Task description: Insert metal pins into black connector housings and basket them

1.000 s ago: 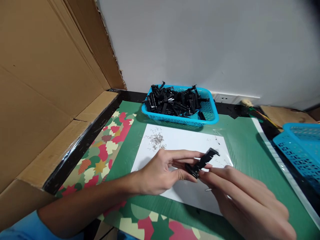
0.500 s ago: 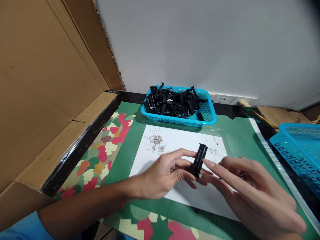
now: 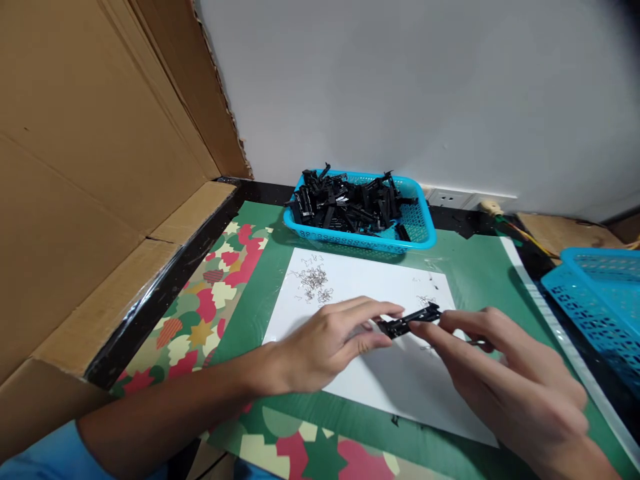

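Between both hands, over the white sheet (image 3: pixel 380 383), lies a slim black plastic part (image 3: pixel 411 321), tilted with its right end higher. My left hand (image 3: pixel 333 343) pinches its left end between thumb and fingers. The fingers of my right hand (image 3: pixel 500 373) are closed on the right end, thumb or fingertip along the near side. Whether my right hand also holds a small wire piece is hidden. On the sheet, left of the part, is a pile of small bent wire pieces (image 3: pixel 313 279); a smaller cluster of wire pieces (image 3: pixel 425 301) lies just behind it.
A blue basket (image 3: pixel 360 241) heaped with black plastic parts (image 3: pixel 345 203) stands against the wall. Another blue basket (image 3: pixel 590 293) is at the right. Cardboard (image 3: pixel 100 167) walls the left side. A power socket (image 3: pixel 447 199) with a plug (image 3: pixel 491 207) is at the back.
The black part has turned from nearly upright to lying almost level. My right hand has moved from touching its side to gripping its right end.
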Tool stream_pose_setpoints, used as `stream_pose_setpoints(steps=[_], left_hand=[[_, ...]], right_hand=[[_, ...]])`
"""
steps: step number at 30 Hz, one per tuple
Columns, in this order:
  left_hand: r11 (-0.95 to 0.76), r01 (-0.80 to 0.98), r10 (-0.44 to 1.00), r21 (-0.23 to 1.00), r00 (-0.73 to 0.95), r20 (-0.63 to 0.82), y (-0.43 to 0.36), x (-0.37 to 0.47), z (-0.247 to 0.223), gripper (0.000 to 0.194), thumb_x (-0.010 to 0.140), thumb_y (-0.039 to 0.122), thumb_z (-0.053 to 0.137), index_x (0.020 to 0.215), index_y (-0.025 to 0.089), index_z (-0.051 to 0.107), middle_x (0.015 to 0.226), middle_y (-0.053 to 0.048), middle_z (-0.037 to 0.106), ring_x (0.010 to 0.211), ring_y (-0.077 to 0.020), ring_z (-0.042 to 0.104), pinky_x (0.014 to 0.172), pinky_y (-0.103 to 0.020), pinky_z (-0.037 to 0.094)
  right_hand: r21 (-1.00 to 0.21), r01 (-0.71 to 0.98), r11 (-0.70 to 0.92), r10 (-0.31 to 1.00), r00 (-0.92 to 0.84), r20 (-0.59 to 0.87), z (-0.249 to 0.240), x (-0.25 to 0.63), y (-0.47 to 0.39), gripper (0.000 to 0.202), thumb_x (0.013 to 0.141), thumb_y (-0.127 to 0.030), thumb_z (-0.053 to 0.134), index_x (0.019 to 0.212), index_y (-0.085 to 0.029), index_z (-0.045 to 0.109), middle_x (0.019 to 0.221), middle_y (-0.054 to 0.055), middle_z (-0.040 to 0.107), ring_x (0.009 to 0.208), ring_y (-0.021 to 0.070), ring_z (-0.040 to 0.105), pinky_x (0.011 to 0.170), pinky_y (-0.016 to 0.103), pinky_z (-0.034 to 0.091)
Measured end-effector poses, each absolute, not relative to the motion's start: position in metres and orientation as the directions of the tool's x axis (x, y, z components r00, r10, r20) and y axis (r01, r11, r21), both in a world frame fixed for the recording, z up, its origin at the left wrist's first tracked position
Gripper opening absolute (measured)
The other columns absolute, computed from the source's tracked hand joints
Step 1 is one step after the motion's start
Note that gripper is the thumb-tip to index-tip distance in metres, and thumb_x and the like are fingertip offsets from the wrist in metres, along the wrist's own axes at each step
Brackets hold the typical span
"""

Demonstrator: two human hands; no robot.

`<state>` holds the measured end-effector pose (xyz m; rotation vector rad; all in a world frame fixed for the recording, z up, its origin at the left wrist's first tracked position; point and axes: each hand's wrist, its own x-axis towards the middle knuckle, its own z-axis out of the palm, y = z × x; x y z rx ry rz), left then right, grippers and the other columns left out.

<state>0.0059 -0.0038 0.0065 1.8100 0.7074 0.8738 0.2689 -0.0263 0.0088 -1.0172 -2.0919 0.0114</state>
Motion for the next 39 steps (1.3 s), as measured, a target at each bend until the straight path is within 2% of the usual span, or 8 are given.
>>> stream_pose_setpoints(steps=[4,9,14,17,22,25,32,39], left_hand=[[-0.518,0.244,0.817,0.82,0.425,0.39,-0.004,0.004,0.003,0.033,0.098,0.036,0.078,0.125,0.019,0.071,0.117,-0.008,0.078,0.106,-0.022,0.072,0.094,-0.037,0.06],[-0.601,0.319,0.786,0.733,0.401,0.47,-0.003,0.004,-0.002,0.012,0.095,0.023,0.08,0.104,0.017,0.076,0.096,-0.005,0.08,0.089,-0.0203,0.073,0.08,-0.035,0.057],[-0.603,0.325,0.786,0.729,0.398,0.473,-0.002,0.005,-0.007,0.01,0.091,0.015,0.08,0.101,0.016,0.078,0.092,-0.004,0.08,0.085,-0.0201,0.072,0.077,-0.034,0.055],[-0.612,0.334,0.778,0.717,0.416,0.471,-0.002,0.006,-0.012,0.011,0.092,0.013,0.077,0.103,0.016,0.078,0.095,-0.005,0.081,0.088,-0.021,0.073,0.08,-0.035,0.056],[-0.594,0.346,0.786,0.726,0.44,0.434,-0.002,0.007,-0.015,0.016,0.093,0.01,0.073,0.107,0.017,0.077,0.097,-0.005,0.08,0.091,-0.0206,0.072,0.082,-0.034,0.057],[-0.573,0.353,0.797,0.739,0.453,0.401,0.0,0.007,-0.011,0.014,0.092,0.011,0.075,0.105,0.016,0.078,0.092,-0.005,0.078,0.084,-0.019,0.071,0.079,-0.032,0.057],[-0.549,0.341,0.803,0.763,0.466,0.37,0.001,0.006,-0.008,0.011,0.09,0.013,0.079,0.1,0.016,0.08,0.092,-0.005,0.079,0.084,-0.0185,0.072,0.078,-0.031,0.057],[-0.641,0.319,0.736,0.698,0.511,0.443,0.001,0.006,-0.016,0.005,0.096,0.015,0.074,0.1,0.014,0.078,0.099,-0.008,0.082,0.095,-0.0213,0.075,0.085,-0.035,0.06]], right_hand=[[-0.135,0.652,0.746,0.572,-0.523,0.632,0.002,0.27,-0.018,0.045,0.09,0.007,0.067,0.121,-0.023,0.077,0.103,0.006,0.071,0.079,0.0155,0.064,0.068,0.028,0.051],[-0.282,0.62,0.732,0.659,-0.537,0.528,0.003,0.259,-0.013,0.03,0.098,-0.001,0.064,0.118,-0.021,0.074,0.1,0.006,0.067,0.075,0.0139,0.063,0.063,0.027,0.049],[-0.473,0.575,0.668,0.742,-0.561,0.365,0.018,0.253,-0.009,0.031,0.104,-0.009,0.057,0.128,-0.022,0.07,0.106,0.008,0.065,0.096,0.0201,0.067,0.079,0.033,0.057],[-0.449,0.564,0.693,0.719,-0.584,0.376,0.023,0.255,-0.006,0.039,0.104,-0.005,0.053,0.136,-0.022,0.068,0.107,0.009,0.066,0.098,0.0208,0.066,0.08,0.035,0.056],[-0.377,0.513,0.771,0.636,-0.59,0.498,0.025,0.26,-0.003,0.047,0.1,0.002,0.056,0.129,-0.029,0.076,0.108,0.007,0.07,0.097,0.0218,0.069,0.083,0.042,0.056],[-0.498,0.464,0.732,0.681,-0.481,0.552,0.025,0.257,-0.008,0.046,0.099,0.001,0.06,0.125,-0.031,0.079,0.111,0.005,0.076,0.102,0.0222,0.075,0.085,0.04,0.062],[-0.759,0.487,0.431,0.875,-0.022,0.483,0.016,0.224,-0.021,0.009,0.089,-0.019,0.087,0.087,-0.026,0.081,0.085,0.0,0.081,0.073,0.0176,0.076,0.069,0.029,0.064],[-0.814,0.467,0.346,0.918,0.013,0.397,0.01,0.213,-0.018,0.011,0.089,-0.027,0.087,0.084,-0.025,0.077,0.083,-0.002,0.078,0.068,0.0142,0.072,0.061,0.024,0.061]])
